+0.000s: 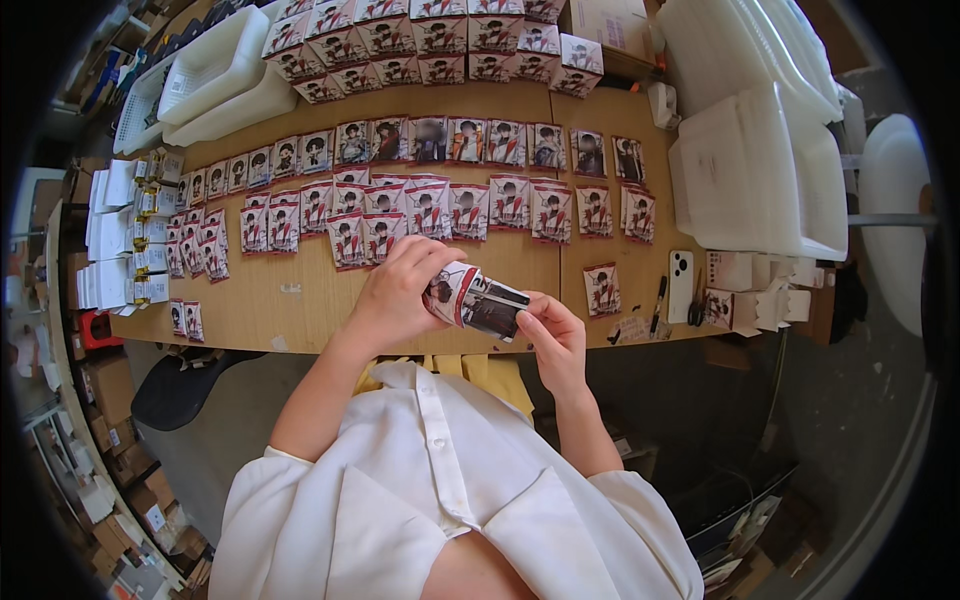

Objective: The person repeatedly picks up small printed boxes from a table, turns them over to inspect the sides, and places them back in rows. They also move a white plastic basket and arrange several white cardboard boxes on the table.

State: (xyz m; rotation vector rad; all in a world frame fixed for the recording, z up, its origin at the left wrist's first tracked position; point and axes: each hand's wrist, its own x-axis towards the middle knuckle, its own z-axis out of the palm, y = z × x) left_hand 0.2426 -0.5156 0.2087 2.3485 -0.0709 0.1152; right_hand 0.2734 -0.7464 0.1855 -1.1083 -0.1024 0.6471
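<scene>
- The printed bundle [446,290] was held in the air by the worktop's near edge, between both hands, its red-and-white end to the left and dark pieces [492,316] showing at the right
- It looked flat-sided and glossy, with a figure printed on the pale face and a red border; whether the dark pieces sat inside a wrapper or were stacked against it could not be told
- Grip: the left hand [402,290] was wrapped round the red-and-white end, while the right hand [552,335] had thumb and fingers pinched on the dark end
- The step in hand seemed to be parting the dark pieces from the bundle; the next move probably called for a steady left hold and a light, straight right pull
- Beyond lay rows of printed packets [510,203] on the worktop [530,272], with stacked boxes [442,36] behind them
</scene>
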